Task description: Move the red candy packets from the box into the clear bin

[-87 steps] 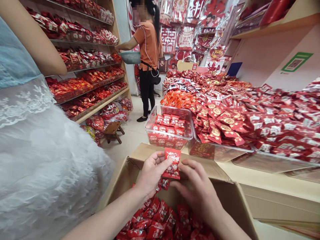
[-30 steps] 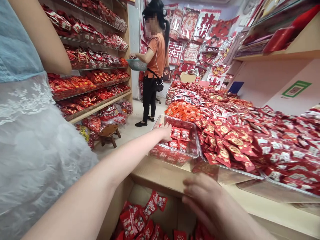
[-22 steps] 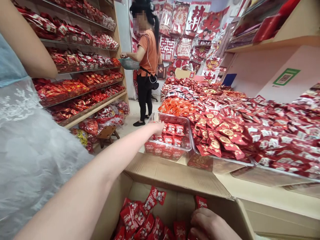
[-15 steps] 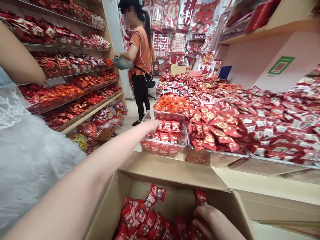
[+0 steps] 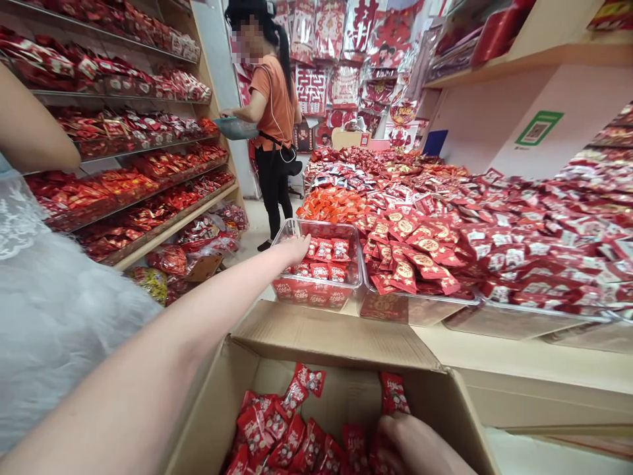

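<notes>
My left hand reaches over the near left rim of a clear plastic bin, its fingers stretched out beside neat rows of small red candy packets. The undersides of those fingers are hidden. Below, an open cardboard box holds a loose heap of matching red candy packets. Deep in its right side, my right hand curls its fingers among the packets, closed on candy packets partly hidden by the hand. One red packet sticks up just past the knuckles.
Bins of red packets line the counter to the right. Shelves of red packets stand at left. A person in an orange top holds a green basket. Someone in a white dress is close at my left.
The view has shifted slightly. My left hand stays at the bin, with its fingers a little more spread. My right hand has turned slightly in the box, and more of the upright packet shows.
</notes>
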Tool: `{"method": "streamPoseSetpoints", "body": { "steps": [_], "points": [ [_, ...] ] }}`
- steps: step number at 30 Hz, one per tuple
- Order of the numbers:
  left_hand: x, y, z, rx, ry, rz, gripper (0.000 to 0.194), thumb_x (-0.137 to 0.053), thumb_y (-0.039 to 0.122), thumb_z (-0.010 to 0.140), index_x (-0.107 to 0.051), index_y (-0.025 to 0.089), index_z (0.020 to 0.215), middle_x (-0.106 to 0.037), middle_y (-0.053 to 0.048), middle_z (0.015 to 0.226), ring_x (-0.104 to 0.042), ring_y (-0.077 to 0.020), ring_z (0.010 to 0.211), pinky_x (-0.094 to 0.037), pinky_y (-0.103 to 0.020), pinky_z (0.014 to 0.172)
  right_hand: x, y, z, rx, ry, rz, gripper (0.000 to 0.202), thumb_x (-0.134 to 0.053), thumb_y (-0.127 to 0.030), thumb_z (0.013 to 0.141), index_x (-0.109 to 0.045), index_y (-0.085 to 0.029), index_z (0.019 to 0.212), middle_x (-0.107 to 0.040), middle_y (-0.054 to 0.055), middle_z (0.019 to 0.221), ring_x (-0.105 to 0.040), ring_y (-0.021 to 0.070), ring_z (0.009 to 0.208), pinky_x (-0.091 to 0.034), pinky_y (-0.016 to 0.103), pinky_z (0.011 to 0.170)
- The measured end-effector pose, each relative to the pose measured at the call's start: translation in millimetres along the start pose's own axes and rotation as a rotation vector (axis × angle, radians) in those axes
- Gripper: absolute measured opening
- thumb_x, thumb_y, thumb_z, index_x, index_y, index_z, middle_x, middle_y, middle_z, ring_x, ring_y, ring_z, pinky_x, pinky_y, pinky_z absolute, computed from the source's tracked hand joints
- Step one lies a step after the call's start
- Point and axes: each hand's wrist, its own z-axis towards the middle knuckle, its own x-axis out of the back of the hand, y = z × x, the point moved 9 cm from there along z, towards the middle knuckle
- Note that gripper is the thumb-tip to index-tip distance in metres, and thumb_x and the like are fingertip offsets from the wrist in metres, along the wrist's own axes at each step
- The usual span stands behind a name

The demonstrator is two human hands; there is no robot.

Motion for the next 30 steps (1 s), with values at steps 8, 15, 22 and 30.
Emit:
{"method": "streamPoseSetpoints", "body": {
  "steps": [8, 15, 22, 30],
  "points": [
    [12.1, -3, -16, 0.008, 0.072, 0.146, 0.028, -0.042, 0.011, 0.078, -0.059, 0.008, 0.101, -0.055, -0.018, 0.111, -0.028, -0.0305, 0.121, -0.012, -0.048, 0.1, -4, 5, -1, -0.014, 0.006, 0.012, 0.015, -0.047, -0.015, 0.067, -0.06, -0.017, 0.073, -0.065, 0.008, 0.077, -0.061, 0.021, 0.073, -0.038, 0.025, 0.058],
    [9.5, -9, -13, 0.058, 0.075, 0.221, 0.033, -0.041, 0.014, 0.076, -0.059, 0.016, 0.103, -0.057, -0.012, 0.112, -0.023, -0.0313, 0.124, 0.007, -0.057, 0.096, -11, 10, -2, -0.034, -0.003, -0.008, 0.015, -0.046, -0.016, 0.067, -0.06, -0.018, 0.073, -0.065, 0.008, 0.075, -0.061, 0.0222, 0.071, -0.037, 0.025, 0.055],
    [9.8, -10, -11, 0.043, 0.086, 0.208, 0.032, -0.043, 0.016, 0.075, -0.06, 0.015, 0.102, -0.056, -0.013, 0.112, -0.021, -0.0334, 0.123, 0.004, -0.058, 0.096, -13, 14, -4, -0.033, 0.017, 0.032, 0.013, -0.045, -0.018, 0.068, -0.058, -0.017, 0.071, -0.063, 0.006, 0.072, -0.058, 0.0174, 0.064, -0.036, 0.024, 0.053],
    [17.9, 6, -25, -0.102, 0.134, 0.143, 0.033, -0.03, 0.011, 0.083, -0.058, 0.013, 0.101, -0.053, -0.015, 0.111, -0.037, -0.0267, 0.112, -0.033, -0.041, 0.088, -19, 23, -5, -0.023, 0.052, 0.088, 0.011, -0.047, -0.021, 0.072, -0.057, -0.02, 0.069, -0.061, 0.002, 0.069, -0.055, 0.0142, 0.059, -0.035, 0.023, 0.052]
  ]
}}
